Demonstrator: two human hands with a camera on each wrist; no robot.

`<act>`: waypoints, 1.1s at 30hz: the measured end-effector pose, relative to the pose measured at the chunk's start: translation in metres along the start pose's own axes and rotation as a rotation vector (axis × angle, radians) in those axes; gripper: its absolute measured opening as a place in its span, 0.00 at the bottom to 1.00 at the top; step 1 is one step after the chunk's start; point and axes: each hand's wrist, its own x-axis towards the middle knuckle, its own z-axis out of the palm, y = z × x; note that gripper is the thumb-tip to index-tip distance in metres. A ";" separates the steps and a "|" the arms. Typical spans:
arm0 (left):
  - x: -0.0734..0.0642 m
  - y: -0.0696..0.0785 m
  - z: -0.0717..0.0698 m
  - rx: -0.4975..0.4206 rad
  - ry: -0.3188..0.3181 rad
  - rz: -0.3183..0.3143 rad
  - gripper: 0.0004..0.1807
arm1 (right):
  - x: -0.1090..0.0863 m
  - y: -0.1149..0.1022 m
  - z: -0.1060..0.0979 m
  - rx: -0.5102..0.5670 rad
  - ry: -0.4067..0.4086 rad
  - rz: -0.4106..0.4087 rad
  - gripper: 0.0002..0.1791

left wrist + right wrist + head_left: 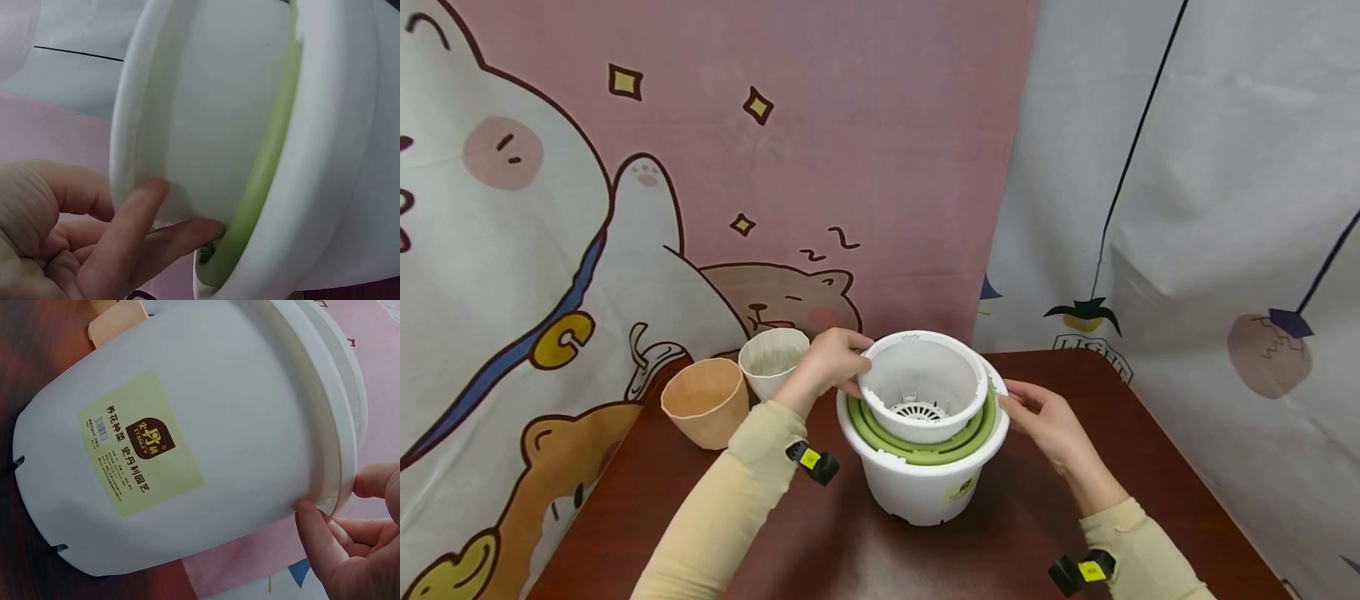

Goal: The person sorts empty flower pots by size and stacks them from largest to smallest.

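White inner pot (917,367) stands inside a nest, its rim well above the green rims (925,457) around it, which in turn sit within a larger white outer pot (917,492) on the brown surface (1030,517). Left fingers (128,234) pinch the inner pot near its rim, some lying along the outside of its wall; right fingers (319,534) pinch the outer pot's rim at the opposite side. Whether the inner pot rests on something below or hangs from that grip, I cannot tell. With only one side held, any lift would probably tip it, and its far wall could then bind against the green rims. If it sticks, a pull could bring the green pieces up with it, or drag the outer pot sideways should the right fingers slip from its smooth-looking edge. Squeezing too hard might bend the plastic, which appears thin, and spoil both pinches. Left fingertips also reach down close to the green rim, so a sudden drop could nip them. An orange pot (707,429) and an off-white pot (767,387) stand near the left sleeve (722,500); a wide leftward swing could knock either over.
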 end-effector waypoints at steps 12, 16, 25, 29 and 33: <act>0.001 -0.010 -0.003 -0.092 -0.005 -0.045 0.21 | -0.001 -0.001 0.001 -0.002 0.001 0.003 0.29; 0.001 -0.015 -0.005 -0.122 0.007 -0.048 0.21 | -0.001 -0.001 0.001 -0.004 0.000 0.003 0.29; -0.006 -0.024 -0.011 -0.150 0.014 -0.012 0.19 | -0.001 0.000 0.000 -0.009 0.001 0.007 0.30; -0.008 -0.031 -0.012 -0.141 0.031 0.035 0.19 | -0.001 -0.001 0.001 -0.005 0.001 0.010 0.30; -0.010 -0.036 -0.015 -0.148 0.049 0.097 0.20 | -0.002 -0.001 0.001 -0.004 0.003 0.010 0.30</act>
